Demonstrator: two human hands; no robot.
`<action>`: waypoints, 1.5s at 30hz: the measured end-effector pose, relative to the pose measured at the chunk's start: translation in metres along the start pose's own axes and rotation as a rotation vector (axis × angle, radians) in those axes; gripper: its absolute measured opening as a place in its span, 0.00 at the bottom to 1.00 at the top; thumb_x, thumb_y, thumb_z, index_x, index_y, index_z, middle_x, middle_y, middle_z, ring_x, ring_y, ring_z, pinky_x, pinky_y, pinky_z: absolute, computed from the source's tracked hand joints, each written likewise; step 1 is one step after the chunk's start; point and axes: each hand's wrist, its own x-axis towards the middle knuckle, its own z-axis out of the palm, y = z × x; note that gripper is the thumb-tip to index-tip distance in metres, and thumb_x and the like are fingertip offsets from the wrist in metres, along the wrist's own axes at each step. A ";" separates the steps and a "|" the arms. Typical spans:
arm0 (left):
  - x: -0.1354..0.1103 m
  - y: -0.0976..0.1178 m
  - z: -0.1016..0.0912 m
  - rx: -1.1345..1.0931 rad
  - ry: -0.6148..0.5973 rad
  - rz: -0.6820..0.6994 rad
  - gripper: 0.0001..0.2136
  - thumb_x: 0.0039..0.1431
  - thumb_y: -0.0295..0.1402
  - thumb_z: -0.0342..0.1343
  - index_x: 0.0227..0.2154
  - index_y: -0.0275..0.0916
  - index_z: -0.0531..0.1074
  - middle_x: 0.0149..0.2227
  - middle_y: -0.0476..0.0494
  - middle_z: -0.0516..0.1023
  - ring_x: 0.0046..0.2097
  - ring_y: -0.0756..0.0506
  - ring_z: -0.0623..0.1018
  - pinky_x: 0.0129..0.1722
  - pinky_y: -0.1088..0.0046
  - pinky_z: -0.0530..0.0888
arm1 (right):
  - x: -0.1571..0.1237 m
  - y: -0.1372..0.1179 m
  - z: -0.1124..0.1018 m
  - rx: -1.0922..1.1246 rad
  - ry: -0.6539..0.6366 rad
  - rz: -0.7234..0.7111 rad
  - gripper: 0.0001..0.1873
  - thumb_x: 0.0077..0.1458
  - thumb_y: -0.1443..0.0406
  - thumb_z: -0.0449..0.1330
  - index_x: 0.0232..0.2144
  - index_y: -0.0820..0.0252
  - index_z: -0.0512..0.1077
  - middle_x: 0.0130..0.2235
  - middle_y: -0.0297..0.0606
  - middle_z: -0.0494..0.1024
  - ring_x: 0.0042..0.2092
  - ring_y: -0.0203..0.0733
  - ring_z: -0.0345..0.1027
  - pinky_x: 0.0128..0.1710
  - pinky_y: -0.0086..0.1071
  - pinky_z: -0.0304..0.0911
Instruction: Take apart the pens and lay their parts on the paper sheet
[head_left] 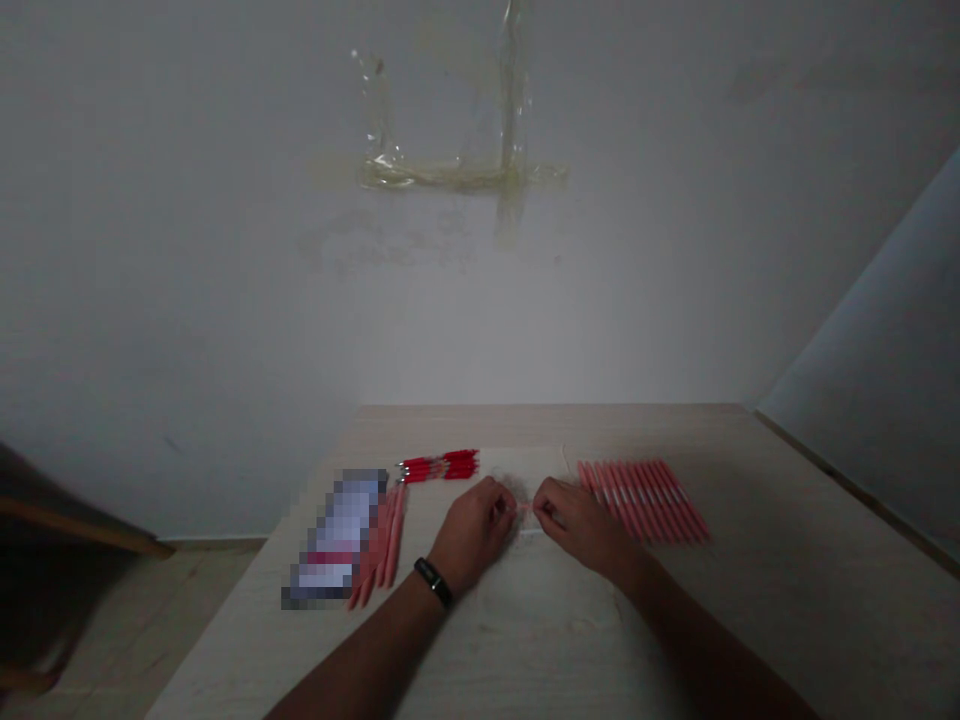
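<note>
Head view, nearest first: my forearms reach in over the pale wood-grain surface (540,650), a black wristband (433,582) on my left wrist. My left hand (472,530) and right hand (585,522) are curled and close together, fingers turned inward, with a small pale-pink piece (523,510) between them at the middle of the surface. Both hands seem closed on it, though I cannot tell how firmly either one grips. The step in hand is this two-handed work on that piece, and it calls for both hands to stay close on it. To my right lies a neat row of pink pens (645,500). To my left, more pink pens (382,538) lie beside a blurred, pixelated package (334,538). Farther off, a bundle of red pens (439,465) lies crosswise, and yellowed tape (465,175) marks the far wall (225,300).
</note>
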 end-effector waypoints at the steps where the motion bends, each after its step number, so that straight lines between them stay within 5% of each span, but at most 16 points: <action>1: 0.000 0.000 0.000 -0.007 -0.002 0.007 0.03 0.61 0.28 0.52 0.33 0.39 0.71 0.33 0.46 0.73 0.34 0.47 0.72 0.34 0.74 0.66 | 0.000 -0.001 -0.001 0.011 -0.005 -0.017 0.06 0.62 0.72 0.55 0.34 0.58 0.65 0.34 0.33 0.72 0.37 0.38 0.67 0.38 0.30 0.59; 10: 0.000 0.001 -0.001 -0.031 0.001 -0.019 0.04 0.62 0.29 0.51 0.33 0.39 0.71 0.32 0.47 0.74 0.33 0.48 0.72 0.33 0.74 0.65 | 0.000 0.002 -0.002 -0.014 0.021 -0.027 0.07 0.61 0.73 0.55 0.33 0.58 0.65 0.34 0.33 0.71 0.37 0.38 0.67 0.38 0.30 0.59; 23: -0.003 0.001 0.003 -0.080 -0.040 0.079 0.04 0.62 0.27 0.52 0.33 0.39 0.71 0.34 0.46 0.74 0.35 0.48 0.72 0.36 0.74 0.65 | 0.000 -0.004 -0.002 -0.034 -0.101 -0.054 0.04 0.65 0.70 0.55 0.37 0.58 0.69 0.39 0.36 0.74 0.42 0.41 0.70 0.43 0.33 0.63; 32: -0.001 0.005 0.002 -0.203 -0.039 -0.030 0.03 0.60 0.32 0.57 0.33 0.39 0.69 0.29 0.50 0.72 0.30 0.49 0.69 0.30 0.75 0.63 | 0.002 -0.010 0.002 0.028 -0.049 -0.067 0.04 0.65 0.69 0.56 0.39 0.58 0.71 0.39 0.37 0.75 0.43 0.41 0.71 0.44 0.32 0.65; 45: -0.005 -0.008 -0.007 0.171 0.004 -0.165 0.06 0.65 0.35 0.51 0.38 0.40 0.70 0.33 0.44 0.76 0.31 0.46 0.74 0.31 0.72 0.63 | -0.001 0.014 -0.009 0.014 0.123 0.024 0.04 0.63 0.67 0.59 0.37 0.59 0.74 0.36 0.36 0.78 0.39 0.40 0.72 0.42 0.33 0.64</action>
